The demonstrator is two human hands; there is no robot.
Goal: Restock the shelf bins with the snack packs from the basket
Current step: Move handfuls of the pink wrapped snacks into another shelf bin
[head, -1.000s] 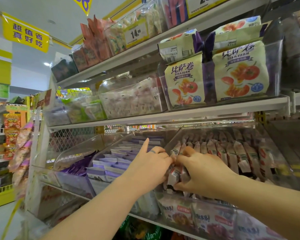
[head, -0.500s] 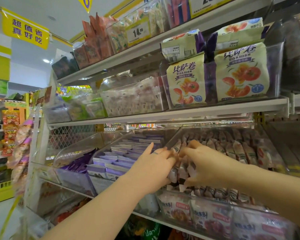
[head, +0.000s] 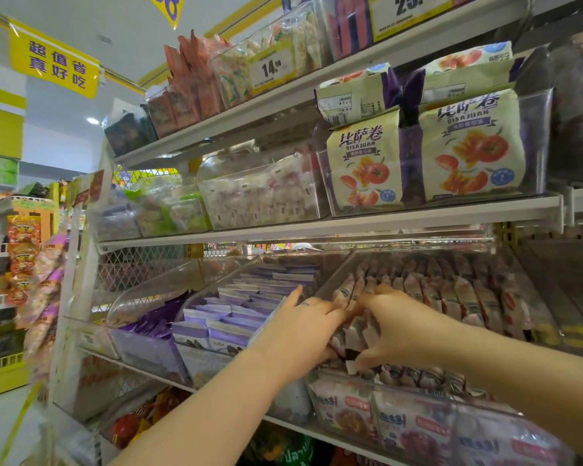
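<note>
My right hand (head: 404,331) pinches packs (head: 352,334) at the bin's (head: 428,415) 9 o'clock end; my left hand (head: 297,331) flanks them, grip untellable. Risk: crowded fingers (head: 295,295) tip packs out the front.

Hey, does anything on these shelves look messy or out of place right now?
Mostly tidy. Between the left hand and right hand, the red-and-white snack packs lean at mixed angles, while those further right stand in neat rows. On the shelf above, two Bisajuan bags lie flat atop the upright ones.
</note>
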